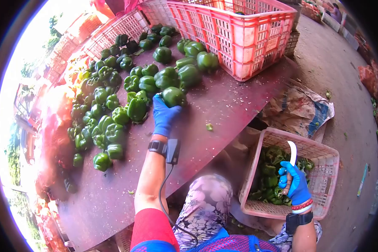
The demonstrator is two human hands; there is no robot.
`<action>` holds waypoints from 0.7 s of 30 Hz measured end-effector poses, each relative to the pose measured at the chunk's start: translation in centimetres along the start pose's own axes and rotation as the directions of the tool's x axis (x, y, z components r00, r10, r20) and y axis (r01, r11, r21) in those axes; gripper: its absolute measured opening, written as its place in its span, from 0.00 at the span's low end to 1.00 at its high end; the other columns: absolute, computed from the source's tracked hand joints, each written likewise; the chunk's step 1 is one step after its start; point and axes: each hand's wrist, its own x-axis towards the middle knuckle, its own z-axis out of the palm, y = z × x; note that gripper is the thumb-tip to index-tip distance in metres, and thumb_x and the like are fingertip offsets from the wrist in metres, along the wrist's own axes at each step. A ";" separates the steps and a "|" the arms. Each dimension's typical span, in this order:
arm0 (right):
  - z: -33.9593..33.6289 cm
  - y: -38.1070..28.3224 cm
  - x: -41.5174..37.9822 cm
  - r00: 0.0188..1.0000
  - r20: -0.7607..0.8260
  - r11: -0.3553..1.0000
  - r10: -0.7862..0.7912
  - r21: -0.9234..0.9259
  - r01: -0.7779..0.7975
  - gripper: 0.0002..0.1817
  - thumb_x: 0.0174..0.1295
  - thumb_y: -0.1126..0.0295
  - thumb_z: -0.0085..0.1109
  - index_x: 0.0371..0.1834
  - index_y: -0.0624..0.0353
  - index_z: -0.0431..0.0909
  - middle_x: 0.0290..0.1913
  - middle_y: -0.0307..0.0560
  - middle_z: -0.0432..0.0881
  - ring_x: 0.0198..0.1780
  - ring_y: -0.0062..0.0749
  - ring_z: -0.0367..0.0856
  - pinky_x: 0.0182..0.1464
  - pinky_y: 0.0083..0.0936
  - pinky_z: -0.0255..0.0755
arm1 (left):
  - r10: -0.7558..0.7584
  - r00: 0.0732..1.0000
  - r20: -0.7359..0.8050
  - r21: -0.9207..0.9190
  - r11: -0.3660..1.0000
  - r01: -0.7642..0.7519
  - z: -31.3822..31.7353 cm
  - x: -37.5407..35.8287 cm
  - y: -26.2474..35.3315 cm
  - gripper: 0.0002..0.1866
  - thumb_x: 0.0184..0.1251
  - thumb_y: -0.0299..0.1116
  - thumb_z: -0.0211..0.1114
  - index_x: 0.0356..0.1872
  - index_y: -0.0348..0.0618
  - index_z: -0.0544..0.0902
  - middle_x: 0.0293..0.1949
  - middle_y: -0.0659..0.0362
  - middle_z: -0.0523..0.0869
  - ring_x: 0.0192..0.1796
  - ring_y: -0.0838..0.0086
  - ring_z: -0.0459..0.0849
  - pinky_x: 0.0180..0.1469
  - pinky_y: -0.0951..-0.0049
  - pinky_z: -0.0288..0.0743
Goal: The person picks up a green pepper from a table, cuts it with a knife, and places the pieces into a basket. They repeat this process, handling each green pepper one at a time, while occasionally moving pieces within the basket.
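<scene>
My left hand, in a blue glove, reaches over the table and has its fingers against a large green pepper at the near edge of the pile. Many more green peppers spread to the left and behind it. In a blue glove too, my right hand is closed round the brown handle of a knife, its curved blade pointing up. This hand is above a pink crate that holds green pepper pieces.
A large pink crate stands on the table's far right part, with another crate behind the peppers. A crumpled sack lies beyond the lower crate. Red mesh sacks line the right side of the ground.
</scene>
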 end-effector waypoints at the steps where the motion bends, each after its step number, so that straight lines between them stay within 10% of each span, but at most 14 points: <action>1: 0.1 0.4 -0.1 0.999 0.025 0.999 -0.024 -0.021 0.024 0.13 0.72 0.60 0.60 0.52 0.55 0.78 0.36 0.41 0.81 0.26 0.21 0.75 0.24 0.22 0.71 | -0.017 0.997 0.073 -0.054 0.998 0.021 0.2 -1.0 1.2 0.38 0.47 0.37 0.79 0.60 0.38 0.70 0.50 0.50 0.83 0.50 0.63 0.84 0.55 0.64 0.78; 4: 0.9 0.3 -1.2 0.996 0.027 0.978 -0.081 -0.190 0.084 0.12 0.69 0.62 0.63 0.47 0.56 0.77 0.36 0.40 0.82 0.25 0.20 0.77 0.24 0.21 0.73 | -0.050 0.955 0.292 -0.217 0.969 0.117 0.8 -4.2 5.7 0.36 0.51 0.30 0.75 0.63 0.39 0.70 0.54 0.53 0.82 0.51 0.66 0.83 0.57 0.68 0.78; 7: 1.6 0.4 -1.5 0.965 0.140 0.944 -0.221 -0.218 0.248 0.15 0.67 0.68 0.65 0.55 0.57 0.78 0.35 0.38 0.82 0.24 0.18 0.76 0.23 0.19 0.72 | 0.126 0.508 0.852 -0.502 0.473 0.724 1.6 -6.2 7.8 0.27 0.58 0.29 0.72 0.60 0.39 0.76 0.52 0.52 0.84 0.51 0.66 0.84 0.54 0.66 0.81; 9: 4.1 -0.9 -3.8 0.938 0.165 0.916 -0.305 -0.219 0.337 0.22 0.65 0.69 0.66 0.62 0.57 0.77 0.34 0.36 0.81 0.24 0.15 0.74 0.25 0.17 0.70 | 0.265 0.516 0.814 -0.328 0.944 0.033 2.6 -9.3 8.4 0.21 0.63 0.30 0.68 0.57 0.39 0.79 0.51 0.52 0.85 0.52 0.65 0.85 0.53 0.64 0.82; 11: 5.2 -1.5 -5.0 0.852 0.201 0.759 -0.483 -0.389 0.522 0.27 0.63 0.68 0.68 0.67 0.58 0.75 0.35 0.38 0.82 0.27 0.16 0.76 0.31 0.20 0.74 | 0.309 0.466 0.829 -0.249 0.950 -0.186 3.4 -12.8 10.3 0.18 0.65 0.31 0.66 0.55 0.39 0.82 0.50 0.52 0.86 0.53 0.64 0.85 0.52 0.62 0.83; 15: 4.7 -1.4 -5.2 0.519 0.337 0.257 -0.785 -0.585 0.769 0.36 0.62 0.67 0.67 0.73 0.61 0.66 0.47 0.57 0.84 0.41 0.45 0.86 0.46 0.36 0.79 | 0.242 0.288 0.927 -0.376 0.550 0.746 5.0 -18.8 16.6 0.23 0.59 0.30 0.69 0.58 0.39 0.80 0.52 0.55 0.85 0.55 0.65 0.84 0.55 0.66 0.81; 21: 2.1 -1.4 -6.9 0.589 0.329 0.176 -0.738 -0.749 0.639 0.40 0.63 0.70 0.59 0.77 0.67 0.54 0.56 0.71 0.80 0.52 0.62 0.83 0.52 0.47 0.78 | 0.273 0.226 0.935 -0.323 0.395 0.860 7.3 -22.6 20.5 0.36 0.55 0.29 0.72 0.68 0.41 0.71 0.59 0.56 0.82 0.60 0.66 0.82 0.63 0.67 0.77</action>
